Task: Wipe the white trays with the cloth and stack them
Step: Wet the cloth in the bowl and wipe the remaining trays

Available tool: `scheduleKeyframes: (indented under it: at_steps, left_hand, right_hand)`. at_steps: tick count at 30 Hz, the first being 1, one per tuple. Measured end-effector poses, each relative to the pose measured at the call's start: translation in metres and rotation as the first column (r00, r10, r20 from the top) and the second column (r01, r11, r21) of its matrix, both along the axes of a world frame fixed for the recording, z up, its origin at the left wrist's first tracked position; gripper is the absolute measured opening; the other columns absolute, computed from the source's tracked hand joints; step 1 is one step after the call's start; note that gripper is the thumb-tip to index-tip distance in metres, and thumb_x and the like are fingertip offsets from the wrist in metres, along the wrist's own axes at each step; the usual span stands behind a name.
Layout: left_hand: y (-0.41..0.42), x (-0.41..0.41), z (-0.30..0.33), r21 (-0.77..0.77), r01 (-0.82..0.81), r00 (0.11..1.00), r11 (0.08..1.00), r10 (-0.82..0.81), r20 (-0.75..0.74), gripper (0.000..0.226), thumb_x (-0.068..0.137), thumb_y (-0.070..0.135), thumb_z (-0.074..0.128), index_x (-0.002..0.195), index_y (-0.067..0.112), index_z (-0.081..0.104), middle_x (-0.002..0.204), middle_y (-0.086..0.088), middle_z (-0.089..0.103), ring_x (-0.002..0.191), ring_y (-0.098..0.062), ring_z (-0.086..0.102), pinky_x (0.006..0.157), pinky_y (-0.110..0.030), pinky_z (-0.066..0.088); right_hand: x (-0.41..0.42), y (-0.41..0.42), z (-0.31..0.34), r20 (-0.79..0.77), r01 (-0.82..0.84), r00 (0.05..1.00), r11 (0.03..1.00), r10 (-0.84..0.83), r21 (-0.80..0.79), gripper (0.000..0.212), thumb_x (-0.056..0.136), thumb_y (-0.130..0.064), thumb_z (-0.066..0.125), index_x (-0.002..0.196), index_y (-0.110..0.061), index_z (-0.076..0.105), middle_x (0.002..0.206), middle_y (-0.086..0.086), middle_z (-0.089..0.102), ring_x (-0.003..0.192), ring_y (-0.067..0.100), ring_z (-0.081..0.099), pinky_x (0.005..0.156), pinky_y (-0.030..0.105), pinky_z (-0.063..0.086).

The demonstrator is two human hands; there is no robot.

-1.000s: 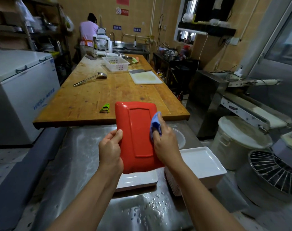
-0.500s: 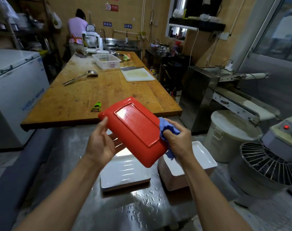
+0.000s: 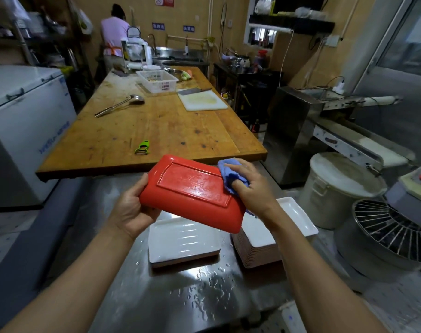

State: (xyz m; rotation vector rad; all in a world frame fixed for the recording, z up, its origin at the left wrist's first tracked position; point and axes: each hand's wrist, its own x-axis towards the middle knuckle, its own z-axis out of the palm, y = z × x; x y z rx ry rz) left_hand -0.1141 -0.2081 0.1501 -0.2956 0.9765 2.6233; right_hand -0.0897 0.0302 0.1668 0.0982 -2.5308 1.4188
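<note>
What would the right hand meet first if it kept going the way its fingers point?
The right hand presses the blue cloth on the red tray's underside; sliding up-left, it likely just crosses wet tray towards the far edge.

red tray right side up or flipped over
Flipped over and tilted. The red tray shows its underside, with the raised foot rim facing up, held by the left hand while the right hand presses the cloth on it.

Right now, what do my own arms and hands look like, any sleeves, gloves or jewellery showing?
Both forearms are bare up to the bottom edge of the picture, so no sleeves show. The left hand and right hand wear no gloves. No watch, bracelet or ring is visible on either wrist or on the fingers that show. No markings are visible either.
</note>
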Motion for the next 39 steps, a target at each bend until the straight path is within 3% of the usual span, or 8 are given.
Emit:
scheduleKeyframes:
  at_steps: [3, 9, 14, 18, 22, 26, 33, 39]
  left_hand:
    - [0.002, 0.0, -0.004, 0.032, -0.062, 0.998, 0.998, 0.061, 0.019, 0.047, 0.096, 0.026, 0.047, 0.061, 0.012, 0.075, 0.066, -0.001, 0.072, 0.058, -0.009, 0.069, 0.048, -0.023, 0.055]
    - [0.007, -0.003, -0.006, 0.058, -0.141, 0.986, 0.988, 0.135, 0.101, 0.021, 0.095, 0.025, 0.051, 0.087, 0.012, 0.065, 0.066, -0.003, 0.072, 0.059, -0.012, 0.07, 0.05, -0.026, 0.056]
    - [0.015, 0.003, -0.004, 0.078, -0.144, 0.986, 0.987, 0.136, 0.099, 0.018, 0.095, 0.024, 0.052, 0.093, 0.012, 0.064, 0.07, -0.005, 0.073, 0.061, -0.014, 0.07, 0.052, -0.028, 0.057]
    - [0.023, 0.01, 0.001, 0.074, -0.13, 0.991, 0.989, 0.128, 0.032, 0.023, 0.095, 0.028, 0.051, 0.1, 0.009, 0.063, 0.079, -0.009, 0.073, 0.067, -0.017, 0.071, 0.057, -0.031, 0.059]
    - [0.029, 0.019, 0.001, 0.079, -0.095, 0.995, 0.992, 0.096, -0.008, 0.034, 0.095, 0.033, 0.048, 0.105, 0.004, 0.061, 0.087, -0.014, 0.073, 0.074, -0.02, 0.072, 0.063, -0.033, 0.06]
    - [0.03, 0.025, 0.0, 0.096, -0.006, 0.999, 0.995, 0.011, -0.053, 0.047, 0.095, 0.04, 0.041, 0.119, 0.004, 0.059, 0.114, -0.015, 0.067, 0.099, -0.022, 0.068, 0.083, -0.033, 0.056]
    - [0.026, 0.029, -0.001, -0.011, -0.005, 0.983, 1.0, 0.003, -0.184, 0.051, 0.082, 0.044, 0.047, 0.12, 0.012, 0.06, 0.117, -0.01, 0.067, 0.103, -0.019, 0.066, 0.082, -0.029, 0.054]
    - [0.022, 0.026, -0.005, -0.004, -0.018, 0.978, 1.0, 0.017, -0.206, 0.039, 0.08, 0.037, 0.051, 0.108, 0.013, 0.065, 0.103, -0.01, 0.072, 0.09, -0.02, 0.07, 0.069, -0.034, 0.059]
  right_hand:
    - [0.007, -0.004, -0.008, -0.046, -0.023, 0.998, 0.992, 0.029, 0.124, 0.044, 0.094, -0.012, 0.05, 0.136, -0.022, 0.049, 0.151, -0.006, 0.029, 0.135, 0.007, 0.027, 0.109, 0.029, 0.026]
    - [0.031, -0.012, -0.023, -0.107, -0.035, 0.992, 0.965, 0.065, 0.259, 0.051, 0.092, -0.034, 0.038, 0.142, -0.03, 0.036, 0.147, -0.024, 0.015, 0.139, -0.005, 0.003, 0.112, 0.023, 0.014]
    - [0.035, -0.015, -0.029, -0.217, 0.052, 0.975, 0.883, 0.058, 0.467, 0.054, 0.088, -0.03, 0.05, 0.14, -0.017, 0.043, 0.151, 0.004, 0.032, 0.141, 0.027, 0.028, 0.104, 0.041, 0.037]
    - [0.031, -0.032, -0.034, -0.366, 0.181, 0.928, 0.77, 0.073, 0.612, 0.051, 0.089, -0.034, 0.047, 0.133, -0.009, 0.052, 0.141, 0.017, 0.047, 0.131, 0.036, 0.043, 0.1, 0.05, 0.041]
    - [0.027, -0.058, -0.034, -0.376, 0.175, 0.92, 0.74, 0.112, 0.649, 0.053, 0.09, -0.036, 0.043, 0.138, -0.013, 0.047, 0.146, 0.013, 0.042, 0.135, 0.032, 0.038, 0.105, 0.049, 0.034]
    - [0.024, -0.086, -0.024, -0.337, 0.116, 0.929, 0.747, 0.151, 0.655, 0.054, 0.092, -0.038, 0.041, 0.142, -0.019, 0.04, 0.152, 0.008, 0.032, 0.142, 0.027, 0.027, 0.111, 0.044, 0.023]
    - [0.01, -0.106, -0.009, -0.183, -0.023, 0.971, 0.819, 0.155, 0.574, 0.058, 0.093, -0.031, 0.037, 0.149, -0.032, 0.02, 0.16, -0.005, 0.002, 0.147, 0.012, -0.004, 0.117, 0.037, 0.004]
    - [-0.013, -0.105, 0.009, -0.112, -0.053, 0.984, 0.825, 0.14, 0.562, 0.054, 0.097, -0.035, 0.035, 0.148, -0.039, 0.018, 0.16, -0.009, 0.002, 0.146, 0.01, -0.006, 0.116, 0.04, 0.001]
